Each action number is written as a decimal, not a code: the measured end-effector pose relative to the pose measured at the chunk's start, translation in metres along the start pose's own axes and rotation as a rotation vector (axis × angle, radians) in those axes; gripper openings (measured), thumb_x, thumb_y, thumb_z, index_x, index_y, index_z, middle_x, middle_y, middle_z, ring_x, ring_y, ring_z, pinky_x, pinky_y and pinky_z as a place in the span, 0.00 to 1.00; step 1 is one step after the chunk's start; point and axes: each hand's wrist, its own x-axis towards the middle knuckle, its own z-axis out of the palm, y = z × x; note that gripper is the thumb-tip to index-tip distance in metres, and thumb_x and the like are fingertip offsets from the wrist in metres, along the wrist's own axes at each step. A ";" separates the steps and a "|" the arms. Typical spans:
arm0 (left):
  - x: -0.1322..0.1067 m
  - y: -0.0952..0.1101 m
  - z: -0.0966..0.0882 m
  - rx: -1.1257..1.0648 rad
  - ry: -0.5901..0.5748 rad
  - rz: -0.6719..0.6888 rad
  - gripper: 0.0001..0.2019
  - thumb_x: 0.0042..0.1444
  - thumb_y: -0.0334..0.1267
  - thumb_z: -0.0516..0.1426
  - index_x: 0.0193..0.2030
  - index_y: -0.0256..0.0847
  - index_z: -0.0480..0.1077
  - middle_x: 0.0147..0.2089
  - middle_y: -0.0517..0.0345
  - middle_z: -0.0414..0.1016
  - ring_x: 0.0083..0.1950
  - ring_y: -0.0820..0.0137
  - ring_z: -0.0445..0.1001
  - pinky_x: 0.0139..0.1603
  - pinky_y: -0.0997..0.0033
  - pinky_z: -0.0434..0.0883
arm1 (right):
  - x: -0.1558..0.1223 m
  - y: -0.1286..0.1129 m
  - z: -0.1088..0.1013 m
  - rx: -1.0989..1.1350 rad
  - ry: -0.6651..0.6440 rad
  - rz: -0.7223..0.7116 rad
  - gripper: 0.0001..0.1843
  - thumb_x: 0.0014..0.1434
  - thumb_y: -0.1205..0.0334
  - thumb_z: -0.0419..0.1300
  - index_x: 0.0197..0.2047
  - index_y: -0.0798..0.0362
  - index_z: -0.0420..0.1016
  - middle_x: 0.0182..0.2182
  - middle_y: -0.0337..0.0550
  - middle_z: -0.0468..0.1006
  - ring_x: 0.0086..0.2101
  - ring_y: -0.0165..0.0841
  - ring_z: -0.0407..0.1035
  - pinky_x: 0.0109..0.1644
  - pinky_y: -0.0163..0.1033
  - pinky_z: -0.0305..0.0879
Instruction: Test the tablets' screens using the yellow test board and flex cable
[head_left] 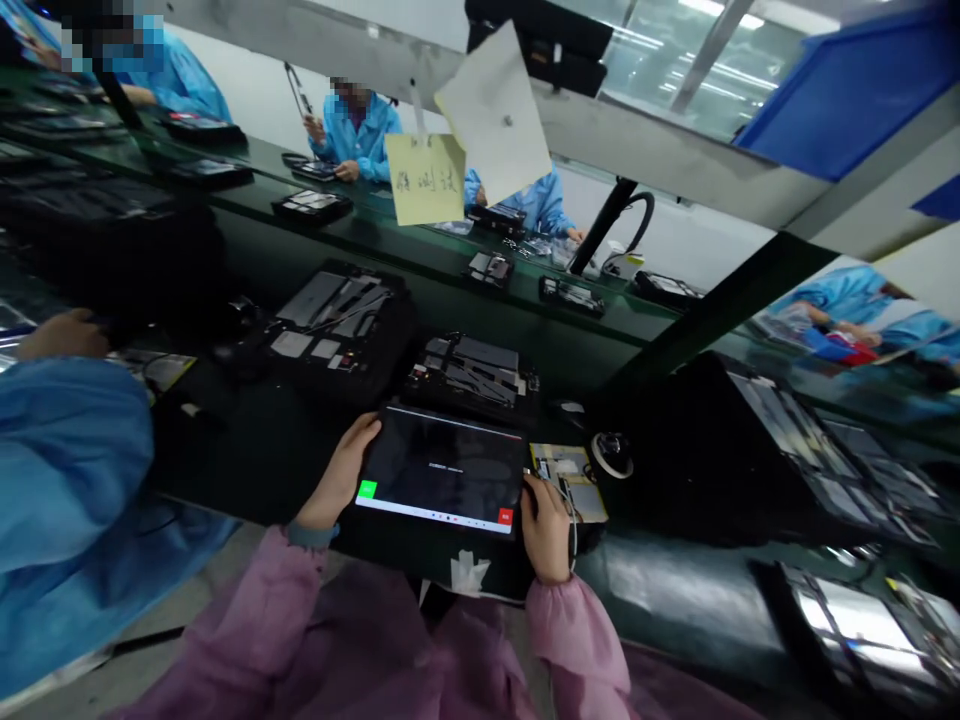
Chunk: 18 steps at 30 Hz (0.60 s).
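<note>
A tablet (442, 465) with a lit dark screen is tilted up in front of me. Its screen has a green button at lower left, a red one at lower right and a pale bar along the bottom. My left hand (337, 478) grips the tablet's left edge, thumb on the front. At the right edge, my right hand (547, 525) is closed, fingertips at a small plug against the tablet's side. A thin white cable (574, 530) runs from there along the hand and down past the wrist. The fingers partly hide the plug.
Stacks of opened tablets in black trays (472, 370) stand behind, with more in a tall black stack (750, 440) at right. A yellow-edged board (566, 475) and a round white-rimmed object (612, 454) lie beside my right hand. A co-worker's blue sleeve (67, 450) is close at left.
</note>
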 end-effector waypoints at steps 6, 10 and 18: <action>-0.006 0.021 -0.012 0.334 -0.258 0.117 0.26 0.48 0.49 0.63 0.54 0.45 0.71 0.53 0.53 0.76 0.57 0.56 0.71 0.57 0.62 0.66 | -0.003 0.001 0.010 -0.009 0.066 0.016 0.16 0.65 0.62 0.47 0.47 0.55 0.73 0.40 0.53 0.77 0.41 0.40 0.73 0.45 0.47 0.70; -0.013 0.028 -0.030 0.407 -0.429 0.083 0.43 0.50 0.46 0.62 0.70 0.48 0.47 0.60 0.47 0.70 0.61 0.53 0.68 0.60 0.54 0.64 | -0.002 -0.001 0.013 -0.008 0.063 0.020 0.17 0.65 0.61 0.46 0.47 0.55 0.74 0.41 0.53 0.78 0.40 0.40 0.74 0.45 0.48 0.70; -0.012 0.027 -0.056 0.558 -0.720 0.166 0.48 0.52 0.45 0.62 0.72 0.52 0.35 0.75 0.50 0.36 0.73 0.54 0.41 0.70 0.51 0.45 | -0.002 0.001 0.015 -0.017 0.080 0.016 0.16 0.65 0.61 0.47 0.46 0.55 0.74 0.41 0.53 0.78 0.41 0.40 0.74 0.45 0.47 0.70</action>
